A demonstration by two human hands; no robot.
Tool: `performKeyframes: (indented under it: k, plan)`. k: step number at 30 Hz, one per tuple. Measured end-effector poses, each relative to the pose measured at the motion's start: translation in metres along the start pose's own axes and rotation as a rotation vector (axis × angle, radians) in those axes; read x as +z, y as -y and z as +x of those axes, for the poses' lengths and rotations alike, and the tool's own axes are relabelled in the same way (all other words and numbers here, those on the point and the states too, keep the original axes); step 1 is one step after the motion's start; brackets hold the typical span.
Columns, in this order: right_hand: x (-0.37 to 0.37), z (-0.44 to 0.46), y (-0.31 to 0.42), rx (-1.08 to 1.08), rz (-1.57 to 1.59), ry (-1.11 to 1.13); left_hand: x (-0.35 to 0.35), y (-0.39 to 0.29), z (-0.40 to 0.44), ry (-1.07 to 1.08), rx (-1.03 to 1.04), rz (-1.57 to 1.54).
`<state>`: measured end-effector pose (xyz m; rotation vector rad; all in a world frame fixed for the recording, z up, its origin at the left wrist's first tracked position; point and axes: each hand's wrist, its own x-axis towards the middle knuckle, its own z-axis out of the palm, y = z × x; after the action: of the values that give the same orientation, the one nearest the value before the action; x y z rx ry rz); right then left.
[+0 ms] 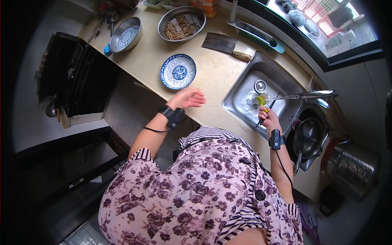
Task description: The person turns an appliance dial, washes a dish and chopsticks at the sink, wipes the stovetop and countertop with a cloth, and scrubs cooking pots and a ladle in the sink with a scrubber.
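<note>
Over the sink (241, 92), my right hand (268, 118) is closed around a slim yellow-green item (261, 100), its exact kind unclear. A thin dark stick-like piece (272, 107) crosses at the same hand; whether it is gripped too I cannot tell. The item's tip is under the tap (314, 94), where water splashes in the basin. My left hand (188, 98) hovers by the counter's front edge with fingers stretched out and nothing in them. Just beyond it lies a blue-and-white patterned plate (179, 72).
A cleaver (222, 43) lies left of the sink, its wooden handle at the rim. Behind the plate stand a metal bowl of brown strips (181, 24) and a metal pan (125, 34). A dark wok (308, 136) and a large steel pot (353, 165) are at the right.
</note>
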<state>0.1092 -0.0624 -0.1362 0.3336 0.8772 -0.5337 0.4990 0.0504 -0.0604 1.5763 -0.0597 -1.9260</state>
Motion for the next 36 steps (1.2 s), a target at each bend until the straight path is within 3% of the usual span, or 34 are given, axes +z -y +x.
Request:
performKeyframes:
  k: [1,4,5,6,7,10,14,17,20,21,25,28,29,33,36]
  plan:
    - [-0.005,0.003,0.001,0.013,-0.028,0.042,0.030,-0.002,-0.004,0.081,0.030,0.074]
    - [0.015,-0.009,-0.008,-0.050,-0.199,-0.139,0.094,0.005,0.030,0.272,0.107,0.342]
    - [0.000,0.005,-0.003,-0.044,-0.256,-0.172,0.118,0.008,0.045,0.276,0.179,0.429]
    - [0.016,-0.010,-0.015,-0.198,-0.390,-0.272,0.142,0.011,0.060,0.289,0.253,0.515]
    - [0.002,0.006,-0.008,-0.106,-0.341,-0.207,0.164,0.014,0.071,0.314,0.305,0.560]
    - [0.005,0.013,-0.024,-0.252,-0.337,-0.319,0.213,0.027,0.110,0.351,0.365,0.647]
    - [0.013,0.015,-0.036,-0.309,-0.477,-0.247,0.243,0.038,0.118,0.258,0.337,0.810]
    - [0.010,0.018,-0.038,-0.320,-0.606,-0.281,0.247,0.038,0.126,0.269,0.174,0.712]
    - [-0.024,0.060,-0.046,-0.482,-0.556,-0.182,0.244,0.063,0.179,0.100,0.343,0.908]
    - [-0.016,0.062,-0.054,-0.533,-0.538,-0.269,0.246,0.064,0.184,0.030,0.358,0.993]
    - [0.016,0.021,-0.057,-0.403,-0.268,-0.307,0.258,0.054,0.170,0.121,0.127,0.638]
    - [0.022,-0.005,-0.054,-0.363,-0.270,-0.175,0.261,0.054,0.160,0.169,0.144,0.592]
    - [0.008,0.001,-0.048,-0.299,-0.247,-0.125,0.263,0.051,0.156,0.153,0.019,0.610]
    - [-0.034,0.030,-0.044,-0.116,-0.088,-0.013,0.250,0.069,0.180,0.124,0.011,0.438]
    - [0.000,-0.014,-0.055,0.021,0.052,0.032,0.238,0.045,0.150,0.127,-0.202,0.489]
